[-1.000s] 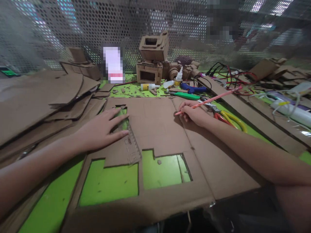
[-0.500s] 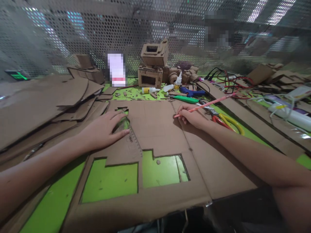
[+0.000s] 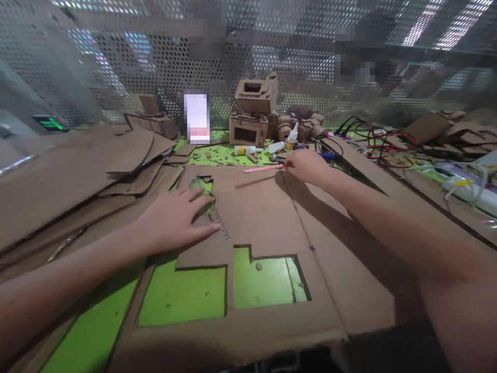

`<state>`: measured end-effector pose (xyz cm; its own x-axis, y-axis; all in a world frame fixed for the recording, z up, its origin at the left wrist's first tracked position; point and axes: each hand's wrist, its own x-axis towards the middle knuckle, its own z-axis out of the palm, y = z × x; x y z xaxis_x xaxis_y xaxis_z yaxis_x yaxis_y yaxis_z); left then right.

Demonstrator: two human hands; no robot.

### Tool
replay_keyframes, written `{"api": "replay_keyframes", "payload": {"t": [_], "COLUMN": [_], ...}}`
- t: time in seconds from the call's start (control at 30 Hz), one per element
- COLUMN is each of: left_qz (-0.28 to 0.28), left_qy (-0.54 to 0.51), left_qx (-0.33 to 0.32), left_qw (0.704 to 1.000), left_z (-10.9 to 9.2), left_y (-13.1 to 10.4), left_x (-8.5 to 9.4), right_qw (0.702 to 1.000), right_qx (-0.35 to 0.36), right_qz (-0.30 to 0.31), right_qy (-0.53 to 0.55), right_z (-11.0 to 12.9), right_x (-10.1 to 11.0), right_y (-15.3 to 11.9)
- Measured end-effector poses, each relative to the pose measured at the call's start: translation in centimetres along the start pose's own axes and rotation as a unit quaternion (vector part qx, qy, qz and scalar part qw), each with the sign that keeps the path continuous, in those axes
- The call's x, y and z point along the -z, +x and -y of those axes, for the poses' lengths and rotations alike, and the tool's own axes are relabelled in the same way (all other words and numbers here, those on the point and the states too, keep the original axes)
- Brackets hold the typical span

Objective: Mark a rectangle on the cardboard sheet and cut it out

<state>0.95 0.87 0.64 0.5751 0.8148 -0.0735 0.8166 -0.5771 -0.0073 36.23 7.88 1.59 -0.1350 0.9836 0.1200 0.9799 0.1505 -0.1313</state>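
Observation:
A large sheet of cardboard [image 3: 264,207] with cut-out openings lies before me, thin lines drawn on it. My left hand [image 3: 174,215] rests flat on its left part, fingers spread over a clear ruler [image 3: 222,225] that is partly hidden. My right hand [image 3: 308,166] is closed around one end of a pink pencil [image 3: 264,169] near the sheet's far edge. The pencil points left and casts a shadow on the cardboard below. Behind this hand a blue tool handle [image 3: 328,155] shows in part.
Stacked cardboard [image 3: 77,171] lies at the left. A cardboard model [image 3: 250,122], glue bottles [image 3: 246,150] and scraps stand at the back, near a perforated metal screen [image 3: 163,62]. Tangled wires [image 3: 373,134] and cardboard strips [image 3: 427,197] occupy the right. A phone-like blurred screen [image 3: 196,119] stands upright.
My right hand has moved away from me, over where the green-handled knife and pliers lay. The pencil has swung from pointing up right to pointing left. My left hand stays on the ruler.

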Motion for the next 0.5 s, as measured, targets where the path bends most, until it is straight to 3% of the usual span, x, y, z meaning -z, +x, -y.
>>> {"api": "replay_keyframes", "payload": {"t": [0.23,0.37,0.5], "left_qz": [-0.014,-0.033,-0.063], "left_qy": [-0.036,-0.065,-0.077], "left_qx": [0.005,0.014,0.019], "left_qw": [0.999,0.997,0.995], "left_z": [1.6,2.3,3.3], "left_y": [0.6,0.7,0.6], "left_x": [-0.2,-0.5,-0.4], "right_qw": [0.995,0.996,0.996], "right_qx": [-0.004,0.015,0.006], "right_qz": [0.022,-0.013,-0.052], "right_qy": [-0.093,-0.091,-0.074], "right_z": [1.5,1.1,-1.3], "right_x": [-1.3,-1.1,-0.4], "right_y": [3.8,3.3,1.6]}}
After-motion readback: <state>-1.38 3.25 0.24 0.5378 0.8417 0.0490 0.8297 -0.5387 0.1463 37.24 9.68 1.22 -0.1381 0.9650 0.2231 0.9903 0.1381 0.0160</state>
